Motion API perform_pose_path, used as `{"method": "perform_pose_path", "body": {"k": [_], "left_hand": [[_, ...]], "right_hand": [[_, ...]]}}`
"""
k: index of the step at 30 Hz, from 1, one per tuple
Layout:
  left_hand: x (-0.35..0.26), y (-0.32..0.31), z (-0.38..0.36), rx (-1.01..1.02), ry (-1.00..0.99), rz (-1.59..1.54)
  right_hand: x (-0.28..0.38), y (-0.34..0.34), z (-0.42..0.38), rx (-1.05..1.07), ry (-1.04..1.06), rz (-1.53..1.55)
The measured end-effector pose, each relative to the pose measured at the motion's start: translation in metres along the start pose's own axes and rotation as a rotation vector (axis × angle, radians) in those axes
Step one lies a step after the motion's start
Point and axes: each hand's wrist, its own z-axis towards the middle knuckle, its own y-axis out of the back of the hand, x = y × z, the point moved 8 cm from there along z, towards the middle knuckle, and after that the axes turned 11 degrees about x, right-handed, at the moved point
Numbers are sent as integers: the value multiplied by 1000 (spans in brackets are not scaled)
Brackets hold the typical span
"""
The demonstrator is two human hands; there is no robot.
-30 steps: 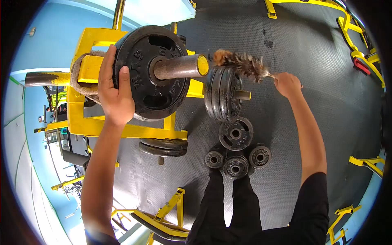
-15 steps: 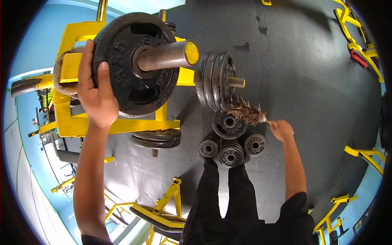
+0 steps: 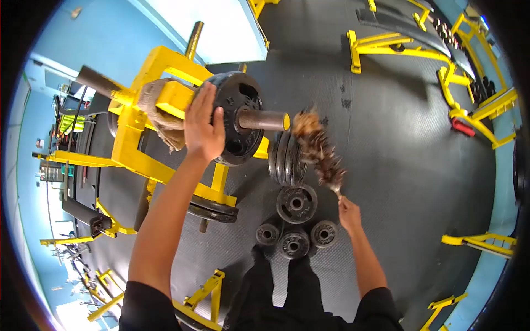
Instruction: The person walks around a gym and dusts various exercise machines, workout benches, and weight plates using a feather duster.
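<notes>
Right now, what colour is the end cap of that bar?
Yellow: the bar's end cap shows best in the head view.

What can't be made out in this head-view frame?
- Left hand covers part of the black iron weight plate; its raised lettering is too small.
- Brown feather duster is motion-blurred, hiding the stacked black plates behind.
- Right hand hides the duster's handle.
</notes>
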Motion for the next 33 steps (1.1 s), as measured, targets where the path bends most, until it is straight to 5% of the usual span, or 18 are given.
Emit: {"method": "perform_pose_path", "body": {"k": [4, 8, 10, 15, 17, 19, 23, 27, 32, 33], "left_hand": [[6, -5, -3, 9, 56, 34], [4, -7, -2, 181, 143, 36], [-1, -8, -30, 32, 170, -116], [-27, 10, -248, 110, 274, -835], [-9, -19, -372, 181, 629, -1101], [20, -14, -482, 275, 986, -1101], [80, -5, -645, 19, 1203, -1041], [146, 12, -712, -169, 1252, -1023], [180, 45, -707, -170, 1300, -1015], [180, 44, -707, -151, 1296, -1036]], "right_hand": [[20, -34, -53, 167, 22, -397], [24, -103, -144, 375, 7, -510], [63, -125, -181, 343, 116, -376], [114, -229, -227, 348, 170, -193], [156, -269, -237, 334, 382, -221], [192, -318, -233, 431, 424, -276], [239, -364, -209, 434, 298, -434], [213, -360, -227, 331, 244, -439], [172, -340, -291, 289, 201, -548], [156, -342, -287, 374, 18, -591]]}}
